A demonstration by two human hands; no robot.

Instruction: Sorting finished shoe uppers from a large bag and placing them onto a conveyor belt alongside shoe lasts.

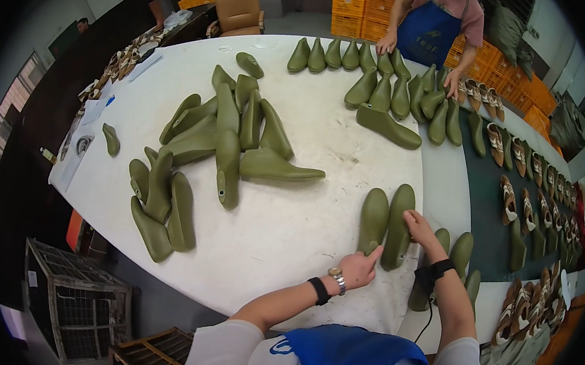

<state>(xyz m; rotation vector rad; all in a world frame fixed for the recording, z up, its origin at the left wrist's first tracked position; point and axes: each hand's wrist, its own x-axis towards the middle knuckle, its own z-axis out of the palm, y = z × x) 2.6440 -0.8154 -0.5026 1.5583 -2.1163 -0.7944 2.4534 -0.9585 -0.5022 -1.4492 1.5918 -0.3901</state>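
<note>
Left hand point(358, 268): fingers loose, index fingertip touching left green shoe last point(373, 220).
Right hand point(419, 227): open, fingers resting on right green shoe last point(397, 225).
Surface point(289, 230): white.

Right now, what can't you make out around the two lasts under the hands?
Head view only:
- Right last: its middle is covered by the right hand.
- Left last: its heel end sits behind the left hand.
- Lasts beyond the right wrist: partly hidden by the forearm.
- Shoes at the right rim: bent by the fisheye, too small for detail.
</note>
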